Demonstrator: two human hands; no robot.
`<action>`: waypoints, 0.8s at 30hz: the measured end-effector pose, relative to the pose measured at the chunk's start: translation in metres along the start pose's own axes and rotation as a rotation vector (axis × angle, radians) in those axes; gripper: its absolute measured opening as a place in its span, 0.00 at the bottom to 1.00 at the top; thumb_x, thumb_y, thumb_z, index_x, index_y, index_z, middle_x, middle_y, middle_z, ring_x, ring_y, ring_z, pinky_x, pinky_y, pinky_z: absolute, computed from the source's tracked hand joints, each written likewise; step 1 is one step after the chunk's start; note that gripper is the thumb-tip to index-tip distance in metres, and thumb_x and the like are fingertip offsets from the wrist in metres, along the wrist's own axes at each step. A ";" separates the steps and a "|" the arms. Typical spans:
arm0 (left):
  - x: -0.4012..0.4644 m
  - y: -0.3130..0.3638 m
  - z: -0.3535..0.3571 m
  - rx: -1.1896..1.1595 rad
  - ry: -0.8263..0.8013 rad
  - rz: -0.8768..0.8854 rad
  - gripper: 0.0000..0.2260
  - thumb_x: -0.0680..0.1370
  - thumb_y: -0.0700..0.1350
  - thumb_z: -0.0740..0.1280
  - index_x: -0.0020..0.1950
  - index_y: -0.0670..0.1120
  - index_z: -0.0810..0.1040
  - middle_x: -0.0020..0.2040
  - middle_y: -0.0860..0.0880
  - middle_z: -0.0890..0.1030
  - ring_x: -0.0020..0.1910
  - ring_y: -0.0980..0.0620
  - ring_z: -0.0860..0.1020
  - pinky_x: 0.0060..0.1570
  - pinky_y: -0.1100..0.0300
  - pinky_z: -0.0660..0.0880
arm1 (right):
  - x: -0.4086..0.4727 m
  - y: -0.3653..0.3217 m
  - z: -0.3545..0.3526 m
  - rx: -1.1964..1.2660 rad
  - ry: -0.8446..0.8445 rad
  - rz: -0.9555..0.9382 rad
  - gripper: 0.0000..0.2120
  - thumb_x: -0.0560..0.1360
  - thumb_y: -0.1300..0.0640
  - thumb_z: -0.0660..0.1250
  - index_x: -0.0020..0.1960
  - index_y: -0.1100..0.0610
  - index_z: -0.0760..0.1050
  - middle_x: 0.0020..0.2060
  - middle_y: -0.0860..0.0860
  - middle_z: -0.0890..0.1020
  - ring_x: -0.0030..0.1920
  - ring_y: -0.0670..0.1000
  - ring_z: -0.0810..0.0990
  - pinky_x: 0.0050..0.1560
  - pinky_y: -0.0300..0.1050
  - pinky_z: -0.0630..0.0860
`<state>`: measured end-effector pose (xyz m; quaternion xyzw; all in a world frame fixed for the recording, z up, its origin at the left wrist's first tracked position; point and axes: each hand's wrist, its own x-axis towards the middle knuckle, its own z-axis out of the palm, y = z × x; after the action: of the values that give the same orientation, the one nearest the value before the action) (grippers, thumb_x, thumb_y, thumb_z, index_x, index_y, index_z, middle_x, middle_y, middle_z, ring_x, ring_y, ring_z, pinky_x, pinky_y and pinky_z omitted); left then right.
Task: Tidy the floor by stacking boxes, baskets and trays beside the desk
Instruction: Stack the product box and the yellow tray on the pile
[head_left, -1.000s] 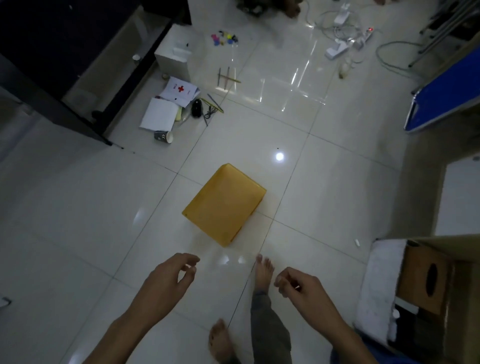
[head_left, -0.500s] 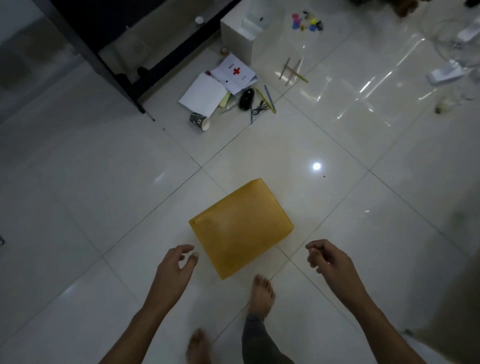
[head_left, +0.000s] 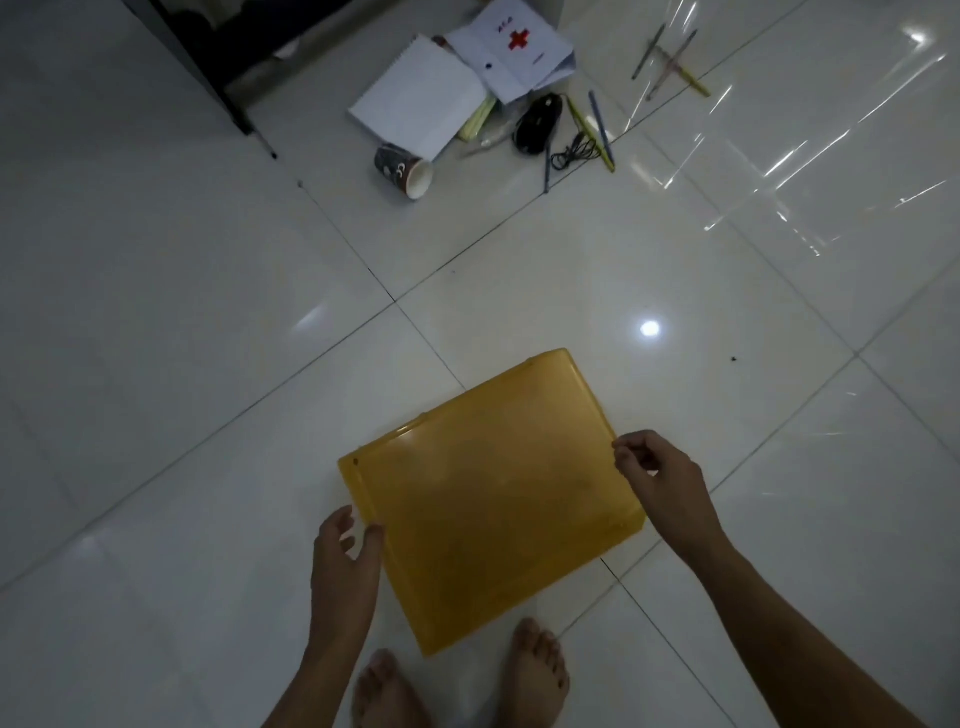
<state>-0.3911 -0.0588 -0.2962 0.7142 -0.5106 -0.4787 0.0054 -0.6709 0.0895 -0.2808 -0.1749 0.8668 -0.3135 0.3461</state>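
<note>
Left hand (head_left: 343, 566) fingers spread, thumb touching the yellow box (head_left: 488, 499) at its lower-left edge; right hand (head_left: 660, 480) fingers loosely curled at the right edge, gripping nothing yet. Box sits upside down on tile (head_left: 156, 364), lower centre of frame, w/ bare feet just below. Best approach: hook fingers under both opposite rims, lift level. Slick plastic may slip.

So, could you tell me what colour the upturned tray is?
Translucent amber-yellow tray, in the head view.

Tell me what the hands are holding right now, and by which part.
Nothing is lifted yet. The left hand and right hand sit at opposite side edges of the yellow box, which lies upside down on the floor; whether the fingers already grip cannot be told.
</note>
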 end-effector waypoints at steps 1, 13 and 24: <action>0.008 -0.010 0.007 -0.013 0.008 -0.030 0.22 0.79 0.54 0.63 0.71 0.51 0.66 0.69 0.48 0.71 0.65 0.45 0.72 0.63 0.44 0.71 | 0.011 0.010 0.007 -0.026 0.024 0.000 0.04 0.78 0.58 0.65 0.51 0.52 0.77 0.44 0.48 0.82 0.47 0.46 0.80 0.44 0.37 0.74; 0.042 -0.052 0.032 0.075 0.003 0.091 0.16 0.81 0.49 0.61 0.68 0.49 0.73 0.61 0.46 0.80 0.50 0.46 0.81 0.55 0.46 0.78 | 0.038 0.083 0.047 -0.384 -0.081 0.114 0.26 0.79 0.54 0.62 0.75 0.55 0.61 0.70 0.55 0.71 0.66 0.58 0.73 0.62 0.55 0.71; 0.084 0.002 0.026 0.025 -0.043 0.215 0.17 0.82 0.50 0.59 0.72 0.53 0.70 0.63 0.48 0.77 0.57 0.47 0.78 0.54 0.49 0.76 | 0.023 0.090 0.057 -0.354 -0.126 0.229 0.32 0.76 0.50 0.66 0.76 0.50 0.58 0.67 0.56 0.71 0.62 0.57 0.76 0.58 0.57 0.76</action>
<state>-0.4085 -0.1094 -0.3661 0.6449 -0.5903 -0.4841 0.0368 -0.6545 0.1204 -0.3840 -0.1527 0.8991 -0.1034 0.3970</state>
